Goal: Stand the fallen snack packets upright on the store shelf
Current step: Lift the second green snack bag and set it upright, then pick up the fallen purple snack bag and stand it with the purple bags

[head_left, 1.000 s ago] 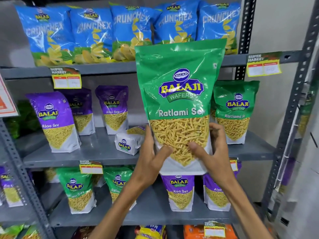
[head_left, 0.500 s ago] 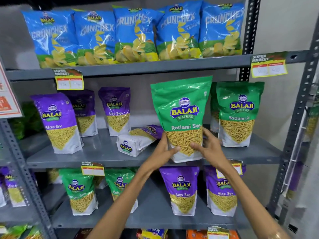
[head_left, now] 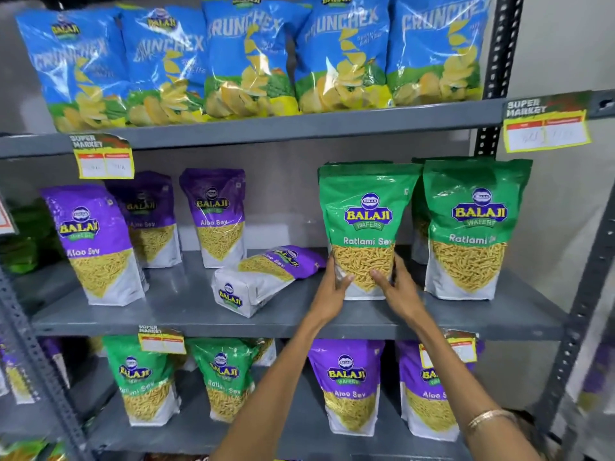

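Grey metal shelving rack point(head_left: 299, 322) fills view, three boards visible, one above another. Perforated dark upright point(head_left: 499, 44) at far right of rack; grey slotted post point(head_left: 585, 294) nearer on right, another slotted post point(head_left: 36, 367) at left. Plain grey back wall point(head_left: 286, 194) behind middle board. Pale off-white wall point(head_left: 559, 44) to right. Yellow price tags point(head_left: 545, 131) clipped to board edges. Light even, soft glare.

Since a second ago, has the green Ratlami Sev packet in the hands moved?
Yes. The green Ratlami Sev packet went back and down: it covered the upper shelf's edge, and now stands on the middle shelf below it.
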A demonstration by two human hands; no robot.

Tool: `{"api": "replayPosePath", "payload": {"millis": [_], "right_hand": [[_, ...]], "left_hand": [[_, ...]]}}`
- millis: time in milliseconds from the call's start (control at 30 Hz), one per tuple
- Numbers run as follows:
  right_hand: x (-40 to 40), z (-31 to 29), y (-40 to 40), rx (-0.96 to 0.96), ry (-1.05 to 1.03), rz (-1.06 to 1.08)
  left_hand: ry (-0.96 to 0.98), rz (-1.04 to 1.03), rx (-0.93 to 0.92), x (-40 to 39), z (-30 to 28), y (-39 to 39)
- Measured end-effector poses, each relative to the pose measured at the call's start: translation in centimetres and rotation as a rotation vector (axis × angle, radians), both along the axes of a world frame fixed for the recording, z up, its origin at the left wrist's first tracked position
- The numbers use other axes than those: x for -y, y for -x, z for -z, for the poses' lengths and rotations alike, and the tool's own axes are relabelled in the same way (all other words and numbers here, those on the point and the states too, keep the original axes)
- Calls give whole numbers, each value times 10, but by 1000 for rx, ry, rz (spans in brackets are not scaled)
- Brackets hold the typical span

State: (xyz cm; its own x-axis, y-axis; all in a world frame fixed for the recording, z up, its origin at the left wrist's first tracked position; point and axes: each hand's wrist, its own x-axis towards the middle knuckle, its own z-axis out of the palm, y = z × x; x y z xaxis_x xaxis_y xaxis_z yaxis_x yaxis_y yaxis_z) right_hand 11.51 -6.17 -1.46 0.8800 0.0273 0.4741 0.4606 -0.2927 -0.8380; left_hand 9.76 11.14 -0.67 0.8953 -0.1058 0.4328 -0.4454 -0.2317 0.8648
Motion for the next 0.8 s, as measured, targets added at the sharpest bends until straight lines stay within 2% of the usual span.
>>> {"api": "replayPosePath", "payload": {"millis": [233, 333, 400, 467, 533, 567, 600, 667, 733, 800], "right_hand": [[0, 3, 4, -70, 60, 10], [-8, 10, 28, 14, 50, 215], [-21, 20, 54, 219, -5, 335], [-43, 24, 76, 328, -45, 330], [-77, 20, 83, 280, -3, 248], [-97, 14, 82, 198, 14, 204], [-117, 6, 79, 95, 36, 174], [-155, -15, 68, -114, 156, 139], [-183, -32, 52, -346, 267, 87], [-206, -41, 41, -516, 262, -4]], "left_hand": [[40, -17, -80, -3, 1, 3], [86, -114, -113, -7, 2, 20], [59, -256, 26, -25, 1, 34], [-33, -434, 285, -57, -8, 46], [-57, -601, 454, -96, -21, 52], [-81, -686, 458, -117, -29, 51], [-136, -770, 382, -137, -38, 48], [-256, -828, 50, -176, -54, 36], [-246, -665, -332, -212, -64, 20], [-166, -444, -660, -240, -69, 13]]}}
